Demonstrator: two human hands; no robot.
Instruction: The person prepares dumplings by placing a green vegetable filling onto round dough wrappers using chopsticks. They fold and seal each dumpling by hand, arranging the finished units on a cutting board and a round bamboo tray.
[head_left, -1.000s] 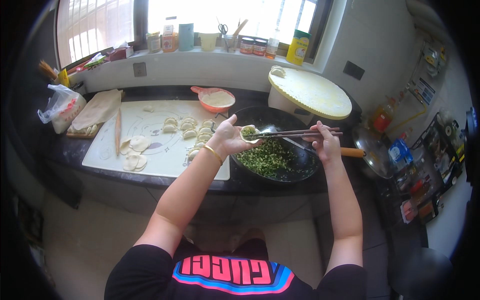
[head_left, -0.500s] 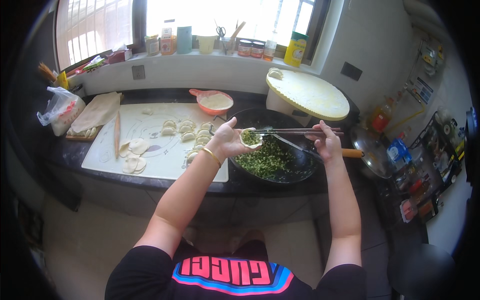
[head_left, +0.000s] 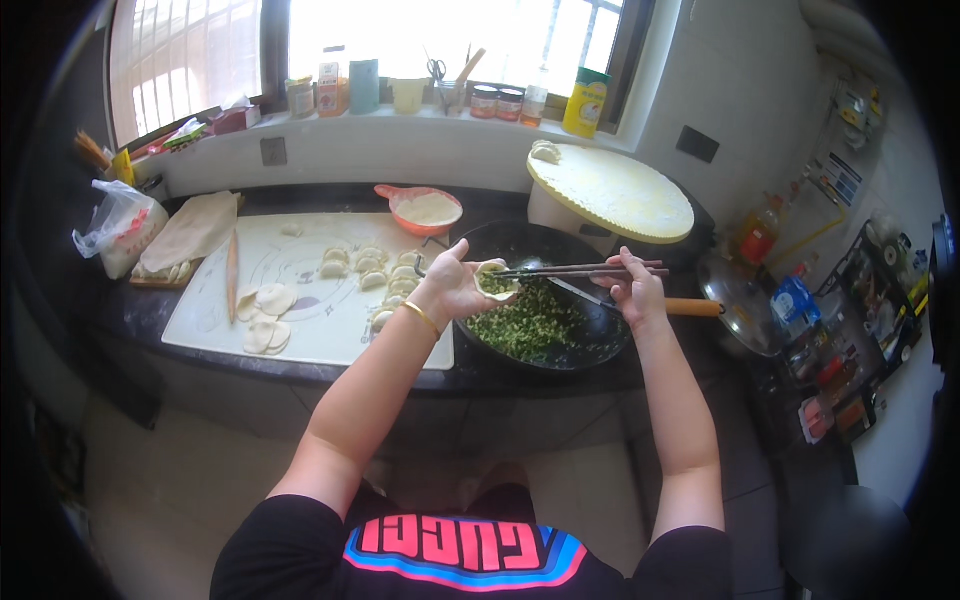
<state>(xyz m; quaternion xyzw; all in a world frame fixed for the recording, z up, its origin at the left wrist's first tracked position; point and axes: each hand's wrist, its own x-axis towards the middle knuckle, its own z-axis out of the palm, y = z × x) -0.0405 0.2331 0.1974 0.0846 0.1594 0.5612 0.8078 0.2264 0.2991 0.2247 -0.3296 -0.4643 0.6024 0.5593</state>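
Observation:
My left hand (head_left: 452,284) cradles a round dumpling wrapper (head_left: 503,293) over the left part of a black wok (head_left: 608,352). Green chopped filling lies in the wrapper. Gripped in my right hand (head_left: 637,290) is a pair of dark chopsticks (head_left: 585,270), their tips at the filling in the wrapper. Loose green filling (head_left: 530,322) covers the bottom of the wok. A turner with a wooden handle (head_left: 692,307) rests across the wok's right rim, its blade partly hidden under the chopsticks and my right hand.
Left of the wok, a white mat (head_left: 335,335) carries flat wrappers (head_left: 268,318), a rolling pin (head_left: 233,280) and rows of folded dumplings (head_left: 370,268). Behind are an orange flour scoop (head_left: 428,209) and a round floured tray (head_left: 620,195). A lidded pot (head_left: 735,305) stands at right.
The chopstick tips have moved left and down into the filling in the wrapper. My right hand has shifted slightly left; my left hand still holds the wrapper above the wok.

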